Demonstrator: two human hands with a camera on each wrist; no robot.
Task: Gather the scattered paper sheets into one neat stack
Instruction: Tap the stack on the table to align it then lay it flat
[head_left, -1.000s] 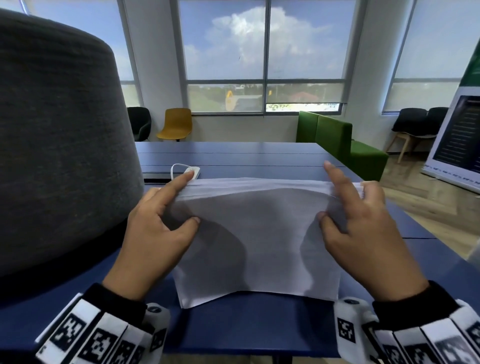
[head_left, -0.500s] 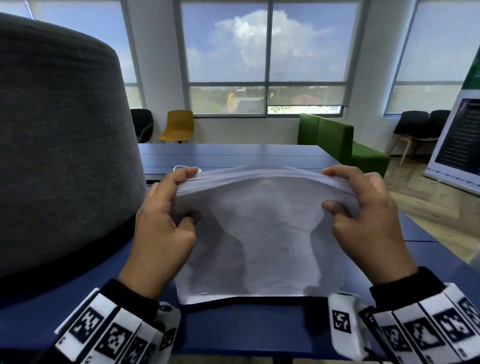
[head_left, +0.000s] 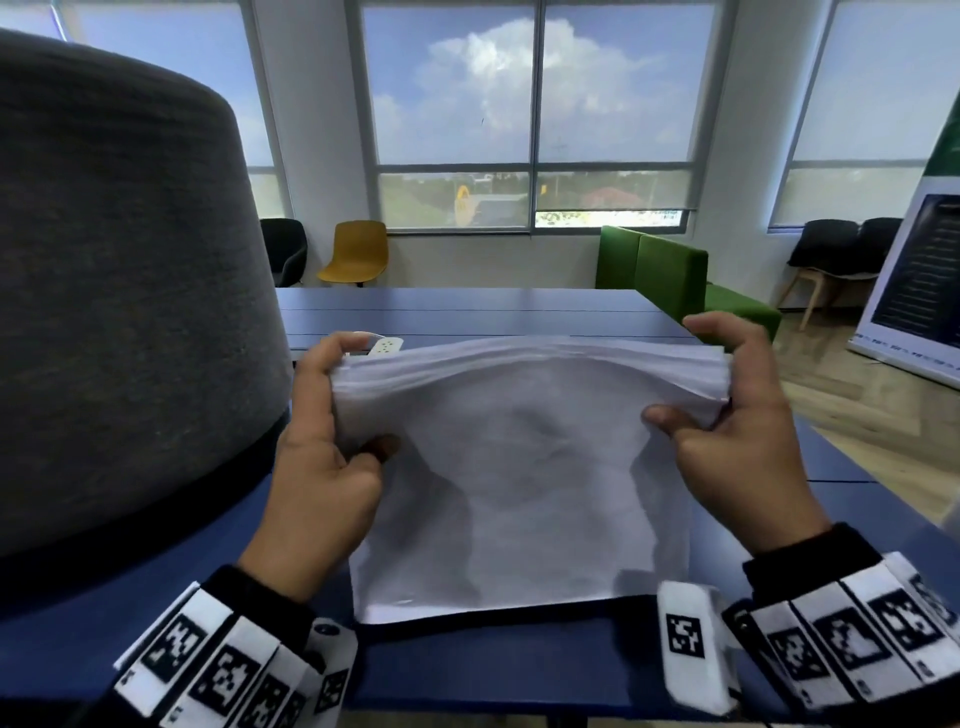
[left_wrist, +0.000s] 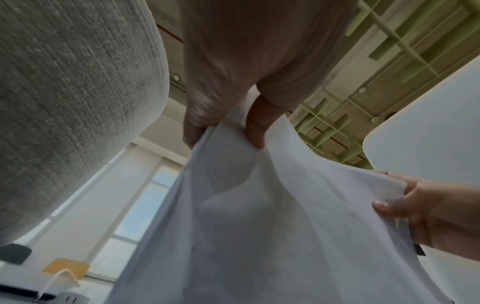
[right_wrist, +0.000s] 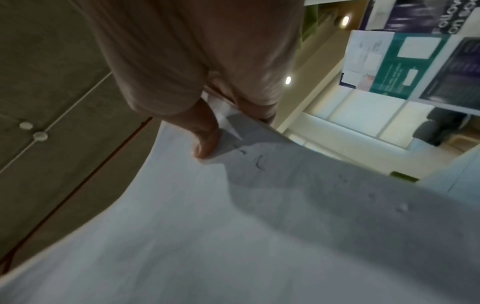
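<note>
A bundle of white paper sheets stands upright on its lower edge on the blue table, bowed in the middle. My left hand grips its upper left corner, thumb on the near face and fingers curled over the top. My right hand grips the upper right corner the same way. The left wrist view shows the sheets pinched between thumb and fingers of the left hand. In the right wrist view the right hand pinches the sheets at the corner.
A large grey fabric-covered cone rises at the left, close to my left hand. A white power strip lies on the table behind the paper. Green sofa, yellow chair and a display board stand beyond the table.
The sheets have been lifted from lying on the table to standing on their lower edge. Both hands went from flat fingers on the far edge to curled grips on the top corners.
</note>
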